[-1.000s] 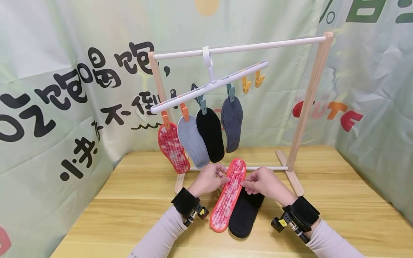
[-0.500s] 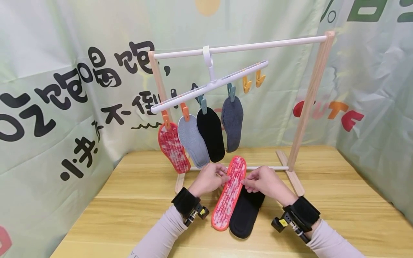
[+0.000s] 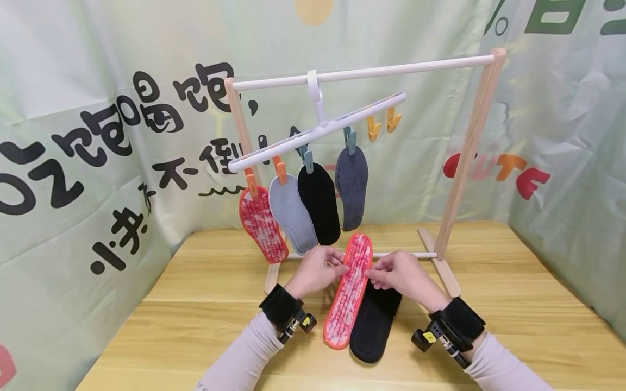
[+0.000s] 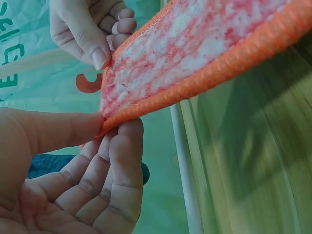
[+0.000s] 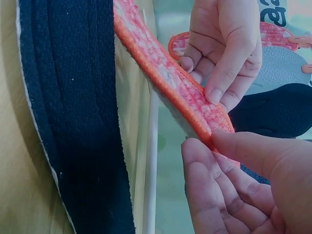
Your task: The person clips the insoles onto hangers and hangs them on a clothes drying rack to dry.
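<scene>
A red-and-white fuzzy insole (image 3: 348,304) with an orange stitched edge is pinched on both sides near its far end. My left hand (image 3: 315,270) grips the left edge, and my right hand (image 3: 403,276) the right one. In the left wrist view, thumb and fingers press the orange edge (image 4: 204,80) from either side. The insole slants up off the table, its near end lowest. Just to its right a black insole (image 3: 374,328) lies on the table, its far part hidden below my right hand. The right wrist view shows this black insole (image 5: 73,112) up close.
A white clip hanger (image 3: 318,130) hangs tilted from a wooden rack's white bar (image 3: 401,69). Clipped on it are a red insole (image 3: 262,225), a light grey one (image 3: 293,214), a black one (image 3: 320,206) and a dark grey one (image 3: 352,187). Two yellow clips (image 3: 374,130) hang bare at right.
The red insole has risen slightly, its near end shifting a little right and away from me. Both hands have moved up slightly with it and keep their pinch.
</scene>
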The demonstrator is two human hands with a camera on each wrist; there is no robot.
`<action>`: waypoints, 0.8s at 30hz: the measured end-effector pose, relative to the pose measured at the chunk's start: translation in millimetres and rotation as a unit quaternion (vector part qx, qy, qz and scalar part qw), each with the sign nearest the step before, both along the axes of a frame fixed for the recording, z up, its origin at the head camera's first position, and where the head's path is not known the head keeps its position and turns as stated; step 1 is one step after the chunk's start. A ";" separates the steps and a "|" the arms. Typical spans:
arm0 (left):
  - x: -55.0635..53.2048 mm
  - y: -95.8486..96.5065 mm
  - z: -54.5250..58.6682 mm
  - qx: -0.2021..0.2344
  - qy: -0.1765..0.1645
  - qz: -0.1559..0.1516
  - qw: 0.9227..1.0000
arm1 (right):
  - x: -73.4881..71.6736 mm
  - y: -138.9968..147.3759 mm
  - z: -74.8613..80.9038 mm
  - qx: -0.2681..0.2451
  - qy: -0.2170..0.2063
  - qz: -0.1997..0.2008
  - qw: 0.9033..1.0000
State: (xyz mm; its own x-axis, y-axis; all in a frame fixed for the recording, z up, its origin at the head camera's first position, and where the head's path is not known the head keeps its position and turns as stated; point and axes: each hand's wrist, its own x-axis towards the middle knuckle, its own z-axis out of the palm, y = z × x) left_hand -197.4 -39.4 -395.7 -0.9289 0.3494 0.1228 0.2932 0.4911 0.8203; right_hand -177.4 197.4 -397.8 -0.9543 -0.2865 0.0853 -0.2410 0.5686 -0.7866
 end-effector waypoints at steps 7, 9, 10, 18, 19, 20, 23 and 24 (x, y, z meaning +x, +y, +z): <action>-1.1 1.3 0.7 0.008 0.001 -0.005 1.000 | -2.0 1.9 -1.2 -0.005 0.007 0.003 1.000; -1.2 1.4 0.8 0.010 0.000 -0.007 1.000 | -2.5 2.6 -0.9 -0.008 0.008 0.004 1.000; -1.3 1.4 0.8 0.012 0.001 -0.007 1.000 | -2.6 2.8 -0.5 -0.009 0.008 0.004 1.000; -1.7 1.1 -0.2 0.045 0.005 -0.022 0.999 | -4.8 4.5 0.4 -0.023 0.014 0.000 1.000; -1.4 1.4 -0.3 0.049 0.005 -0.023 0.999 | -4.9 4.8 0.6 -0.025 0.014 -0.001 1.000; -1.1 1.7 -0.5 0.055 0.005 -0.025 0.998 | -5.0 5.1 0.9 -0.028 0.013 -0.003 1.000; -0.5 2.8 0.0 0.070 0.000 -0.024 0.997 | -5.3 6.2 1.7 -0.032 0.013 -0.007 0.999; -0.3 2.9 0.3 0.076 -0.003 -0.024 0.997 | -5.6 6.6 1.9 -0.034 0.014 -0.006 0.999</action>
